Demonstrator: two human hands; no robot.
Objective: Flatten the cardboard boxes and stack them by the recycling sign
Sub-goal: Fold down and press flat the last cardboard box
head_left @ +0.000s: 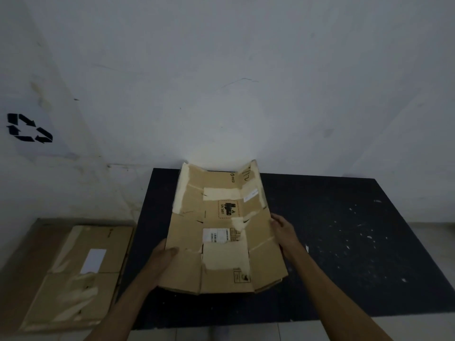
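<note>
both hands on flattened cardboard box over dark table

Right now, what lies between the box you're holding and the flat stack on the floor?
In the head view, only a bare strip of the dark table separates the held box from the flattened stack; your left hand grips the box's edge there.

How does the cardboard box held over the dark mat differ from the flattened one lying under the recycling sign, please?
The held box is gripped at its sides by the left hand and right hand, its edges curling upward; the stacked box lies flat and untouched. The held box is over the mat; the stacked box lies beside it. Both are brown with torn tape.
</note>
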